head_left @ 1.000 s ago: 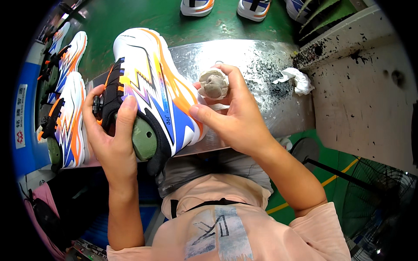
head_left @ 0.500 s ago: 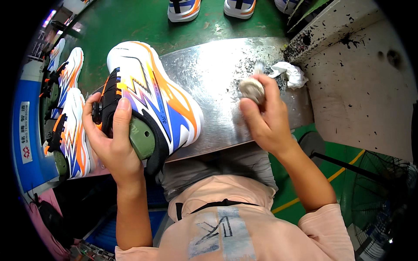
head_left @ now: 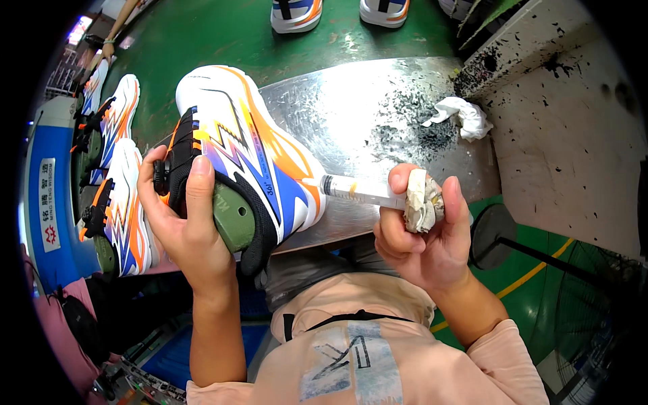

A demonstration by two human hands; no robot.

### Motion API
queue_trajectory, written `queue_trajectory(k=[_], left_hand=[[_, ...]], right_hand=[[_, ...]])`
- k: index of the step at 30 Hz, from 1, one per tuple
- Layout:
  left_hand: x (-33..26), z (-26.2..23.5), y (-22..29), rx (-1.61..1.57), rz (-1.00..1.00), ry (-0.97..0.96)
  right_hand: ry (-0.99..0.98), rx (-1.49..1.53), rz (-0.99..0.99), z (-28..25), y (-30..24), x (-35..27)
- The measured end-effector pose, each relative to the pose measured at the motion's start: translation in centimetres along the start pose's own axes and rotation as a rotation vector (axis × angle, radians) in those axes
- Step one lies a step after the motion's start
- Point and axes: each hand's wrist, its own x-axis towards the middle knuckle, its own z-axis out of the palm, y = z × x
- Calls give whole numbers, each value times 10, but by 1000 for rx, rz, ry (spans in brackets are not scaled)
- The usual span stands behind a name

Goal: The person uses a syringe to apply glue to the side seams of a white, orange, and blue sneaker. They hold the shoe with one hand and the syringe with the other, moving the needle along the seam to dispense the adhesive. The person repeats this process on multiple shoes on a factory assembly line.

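My left hand (head_left: 183, 223) grips a white sneaker (head_left: 243, 148) with orange, blue and black zigzag markings, holding it by its heel end around a green shoe last (head_left: 233, 217). My right hand (head_left: 422, 233) holds a clear syringe (head_left: 358, 192) together with a crumpled, dirty cloth wad (head_left: 422, 201). The syringe tip points at the sneaker's side, close to the sole edge. Both hands are above the near edge of a shiny metal worktop (head_left: 364, 115).
A white crumpled rag (head_left: 466, 116) lies on the worktop beside black specks. Two matching sneakers (head_left: 118, 182) stand at the left by a blue machine edge (head_left: 47, 202). More shoes (head_left: 297, 13) sit on the green surface beyond. A spattered white surface (head_left: 567, 128) is at right.
My right hand went out to the right side of the worktop with the cloth wad and came back holding a syringe with it, its tip now at the sneaker. The sneaker stayed in my left hand.
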Motion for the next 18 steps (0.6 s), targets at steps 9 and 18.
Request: queue_trajectory(k=[9, 18], left_hand=[[0, -2, -1, 43, 10, 12], [0, -3, 0, 39, 11, 15]], right_hand=[[11, -109, -15, -2, 4, -1], [34, -293, 10, 3, 5, -14]])
